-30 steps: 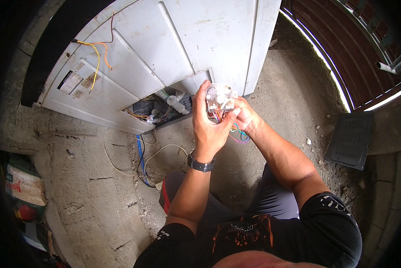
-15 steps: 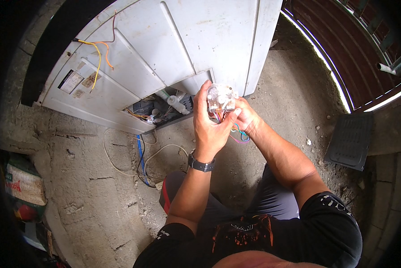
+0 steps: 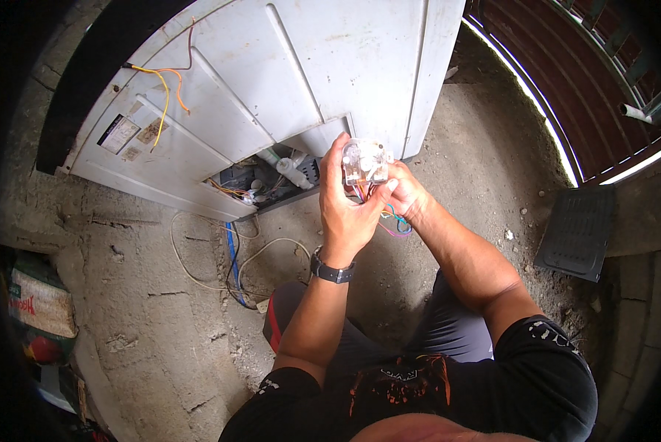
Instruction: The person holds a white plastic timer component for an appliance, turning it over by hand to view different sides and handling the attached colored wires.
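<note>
Both hands hold a washing machine timer (image 3: 365,161), a small gear case with a clear plastic shell. My left hand (image 3: 343,210) wraps its left side, the thumb reaching across below it. Against its right side and lower edge press the fingers and thumb of my right hand (image 3: 403,193). Several thin coloured wires (image 3: 398,223) come out at the bottom of the timer and hang below my right hand. Beyond stands a white washing machine (image 3: 249,74) with an opening low in its panel, where a white drain fitting (image 3: 292,174) and more wires show.
Loose yellow and orange wires (image 3: 166,92) hang from the machine's upper left. A pale cord (image 3: 190,274) and a blue hose (image 3: 235,272) lie on the concrete floor. At right, a dark vented panel (image 3: 575,232) leans near a brown gate (image 3: 566,81). Sacks (image 3: 43,309) sit at far left.
</note>
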The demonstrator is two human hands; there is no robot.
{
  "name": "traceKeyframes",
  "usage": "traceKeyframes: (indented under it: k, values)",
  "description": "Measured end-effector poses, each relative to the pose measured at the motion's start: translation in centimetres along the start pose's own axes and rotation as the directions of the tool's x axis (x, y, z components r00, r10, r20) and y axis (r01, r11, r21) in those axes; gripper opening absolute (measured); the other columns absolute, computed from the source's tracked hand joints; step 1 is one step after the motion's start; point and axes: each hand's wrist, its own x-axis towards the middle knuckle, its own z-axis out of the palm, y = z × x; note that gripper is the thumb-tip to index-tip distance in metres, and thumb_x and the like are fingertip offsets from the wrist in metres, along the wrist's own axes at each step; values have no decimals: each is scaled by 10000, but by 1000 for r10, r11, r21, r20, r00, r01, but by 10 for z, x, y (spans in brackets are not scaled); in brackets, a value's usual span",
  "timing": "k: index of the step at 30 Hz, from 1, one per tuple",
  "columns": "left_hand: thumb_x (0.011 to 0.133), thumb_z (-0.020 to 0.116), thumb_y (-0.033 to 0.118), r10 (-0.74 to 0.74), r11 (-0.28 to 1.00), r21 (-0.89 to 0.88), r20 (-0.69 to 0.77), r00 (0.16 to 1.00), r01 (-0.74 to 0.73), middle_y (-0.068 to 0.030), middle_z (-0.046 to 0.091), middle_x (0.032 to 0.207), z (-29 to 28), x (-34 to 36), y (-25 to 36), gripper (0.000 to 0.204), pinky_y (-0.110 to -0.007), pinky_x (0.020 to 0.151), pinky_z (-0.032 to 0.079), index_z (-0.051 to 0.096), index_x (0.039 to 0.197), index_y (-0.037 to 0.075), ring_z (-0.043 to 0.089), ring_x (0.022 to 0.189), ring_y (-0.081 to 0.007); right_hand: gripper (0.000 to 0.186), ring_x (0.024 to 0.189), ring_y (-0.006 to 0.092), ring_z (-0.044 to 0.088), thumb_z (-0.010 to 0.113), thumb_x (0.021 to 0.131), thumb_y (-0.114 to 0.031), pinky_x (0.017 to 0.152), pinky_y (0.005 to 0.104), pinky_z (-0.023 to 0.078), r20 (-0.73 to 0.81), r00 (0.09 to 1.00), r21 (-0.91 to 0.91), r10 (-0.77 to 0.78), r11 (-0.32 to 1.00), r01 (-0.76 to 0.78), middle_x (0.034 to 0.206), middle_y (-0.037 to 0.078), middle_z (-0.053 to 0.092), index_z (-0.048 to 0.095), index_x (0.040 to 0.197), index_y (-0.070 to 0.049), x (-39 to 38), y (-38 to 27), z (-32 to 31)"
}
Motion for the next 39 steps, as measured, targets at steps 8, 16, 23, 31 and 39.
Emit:
traceKeyframes:
  k: [8,16,23,31,39]
  values:
    - [789,893,213,4,1000,28,21,1000,-5,-147,504,1461,-1,-1,1,885,-395,1070,459,398,1499,32,546,1274,-260,341,917,207,683,652,951,-118,755,343,579,49,999,-3,6,1000,-6,1086,107,705,621,1278,-25,0,-2,-4]
    - [795,882,170,4,1000,30,33,999,-5,-151,496,1474,-1,-1,0,883,-393,1063,469,381,1508,25,548,1273,-256,349,953,205,684,654,953,-128,799,339,583,69,998,8,1,1000,-2,1121,106,705,623,1287,-28,-2,-3,0]
    - [792,888,191,7,1000,25,28,1000,-8,-141,506,1454,1,-1,-1,881,-385,1048,478,391,1502,32,558,1253,-248,359,941,199,681,668,948,-131,791,333,580,63,998,-21,12,1000,-11,1115,100,702,617,1288,-27,-1,-5,-5]
    - [780,894,202,11,1000,19,19,1000,-11,-162,517,1423,0,-1,-1,888,-406,1054,468,401,1498,31,555,1255,-280,356,915,198,680,681,938,-127,766,334,579,45,999,-2,5,1000,-4,1095,101,700,617,1274,-26,-1,-4,0]
    - [789,888,190,-11,1000,6,27,1000,11,-151,490,1485,0,-1,-1,896,-394,1074,463,381,1510,32,545,1286,-258,340,877,202,680,671,946,-135,746,332,578,44,999,-30,2,1000,-1,1064,105,703,620,1262,-21,-1,-4,0]
